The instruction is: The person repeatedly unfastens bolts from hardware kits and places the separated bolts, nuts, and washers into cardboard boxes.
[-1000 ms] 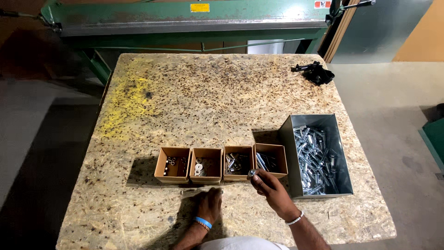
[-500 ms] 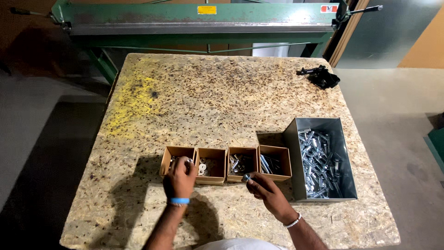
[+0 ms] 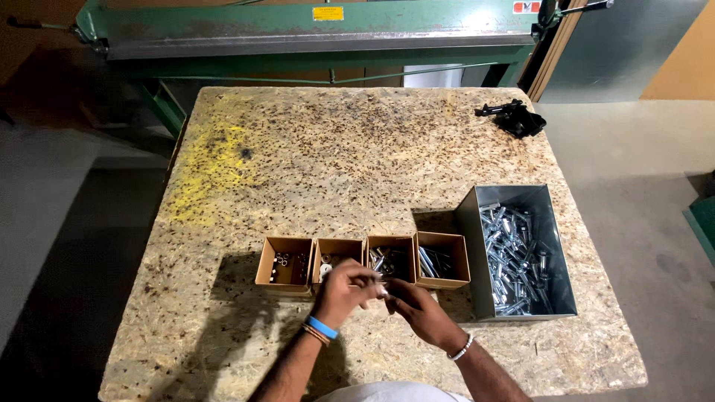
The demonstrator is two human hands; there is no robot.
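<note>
Hands meet over the table (image 3: 223, 223), just before four small cardboard boxes (image 3: 363, 260). Left hand (image 3: 341, 292) and right hand (image 3: 417, 311) pinch a small metal piece (image 3: 381, 289) between their fingers, too small to identify. Grey metal bin (image 3: 477, 246) of bolts stands beside them.

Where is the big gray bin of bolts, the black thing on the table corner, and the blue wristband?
gray metal bin (image 3: 468, 223), head view, on its bare left wall.
black object (image 3: 515, 117), head view, on its middle.
blue wristband (image 3: 322, 327), head view, on the band at the left wrist.
</note>
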